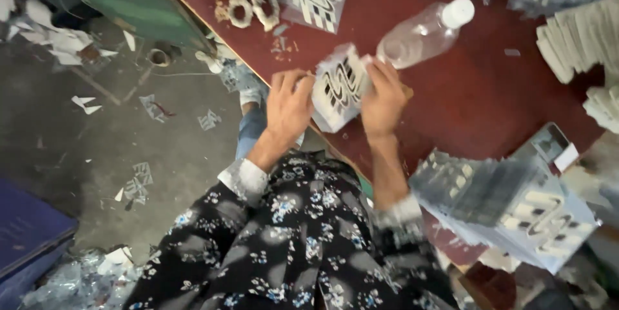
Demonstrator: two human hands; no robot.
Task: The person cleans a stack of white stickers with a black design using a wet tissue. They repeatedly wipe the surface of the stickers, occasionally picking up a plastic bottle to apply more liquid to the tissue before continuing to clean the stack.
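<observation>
Gripping a white packet [340, 87] with black wavy shapes, the left hand [288, 107] and right hand [383, 100] held it at the dark red tabletop [464, 97] edge. A clear plastic bottle [422, 34] lay just beyond; similar packets [516, 210] were stacked to the right.

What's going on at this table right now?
A person in floral sleeves holds a small packet with a black-and-white wavy pattern between both hands, left hand and right hand, at the edge of a dark red table. A clear plastic bottle lies beside it, and stacks of similar packets sit nearby.
</observation>
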